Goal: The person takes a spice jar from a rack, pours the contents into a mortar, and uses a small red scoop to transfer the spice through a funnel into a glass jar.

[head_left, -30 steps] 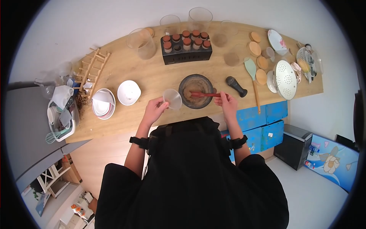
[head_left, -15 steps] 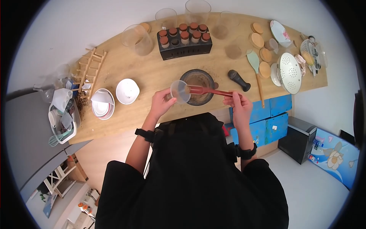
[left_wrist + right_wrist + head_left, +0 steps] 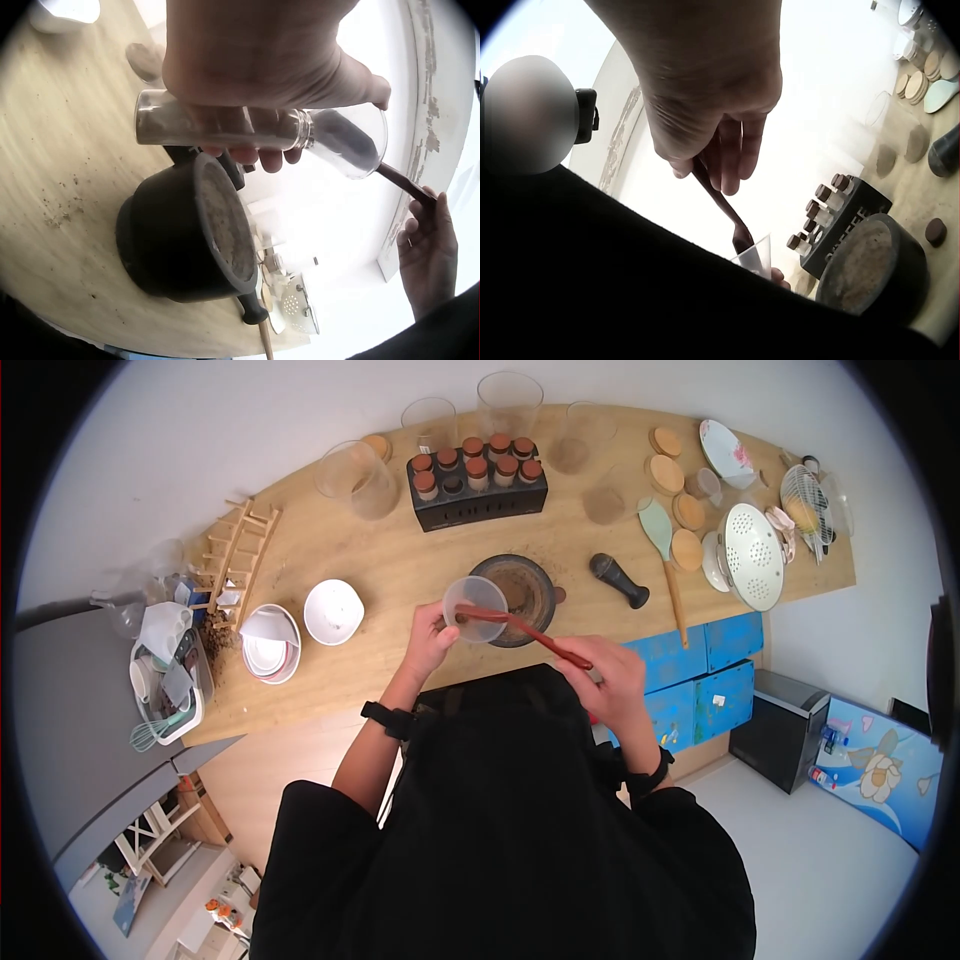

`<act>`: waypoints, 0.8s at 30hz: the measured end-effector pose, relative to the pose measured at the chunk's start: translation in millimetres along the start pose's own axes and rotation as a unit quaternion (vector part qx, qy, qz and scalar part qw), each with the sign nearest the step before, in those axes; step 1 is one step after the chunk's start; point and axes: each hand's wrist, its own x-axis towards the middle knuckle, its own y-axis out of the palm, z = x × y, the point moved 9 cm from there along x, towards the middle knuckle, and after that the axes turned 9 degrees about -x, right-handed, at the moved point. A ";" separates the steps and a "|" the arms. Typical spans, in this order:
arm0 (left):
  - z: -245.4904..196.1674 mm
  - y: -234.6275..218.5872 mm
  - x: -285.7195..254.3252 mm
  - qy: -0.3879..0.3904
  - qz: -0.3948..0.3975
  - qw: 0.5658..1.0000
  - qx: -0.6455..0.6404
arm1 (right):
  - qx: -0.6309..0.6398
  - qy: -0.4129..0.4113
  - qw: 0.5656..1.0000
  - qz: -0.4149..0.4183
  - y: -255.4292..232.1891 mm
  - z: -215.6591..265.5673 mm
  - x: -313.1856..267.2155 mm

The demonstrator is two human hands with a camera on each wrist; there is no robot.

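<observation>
My left hand [image 3: 431,641] grips a small glass bottle [image 3: 217,124] with a clear funnel [image 3: 351,142] at its mouth, held beside and above the near left rim of the dark mortar [image 3: 546,592]. In my right hand [image 3: 607,678] is the handle of a red-brown spoon [image 3: 545,640], its head tipped into the funnel. Brown powder [image 3: 225,225] lies in the mortar. The left wrist view shows the left fingers wrapped round the bottle; in the right wrist view the right hand [image 3: 712,97] pinches the spoon from above.
Behind the mortar stands a black rack [image 3: 480,510] of corked bottles. A black pestle [image 3: 620,582], a green spatula [image 3: 656,528] and a white colander [image 3: 751,557] lie to the right. White bowls [image 3: 334,612] sit left. A small cork [image 3: 935,232] lies beside the mortar.
The spoon has moved from the mortar to the funnel, and its head now tilts into it. The left hand has shifted right towards the mortar; the right hand has turned over the spoon's handle.
</observation>
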 end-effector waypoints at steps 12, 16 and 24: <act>-2.7 -18.6 -7.2 0.019 -0.091 0.996 -0.004 | -0.043 0.154 0.983 -0.085 24.7 -105.4 -10.2; 3.4 -23.9 -16.7 0.018 -0.081 0.996 0.035 | -0.009 0.169 0.983 -0.075 43.3 -127.1 -14.0; 34.0 -42.9 -34.7 -0.056 -0.119 0.985 0.115 | 0.221 0.337 0.914 -0.038 77.1 -187.8 -40.4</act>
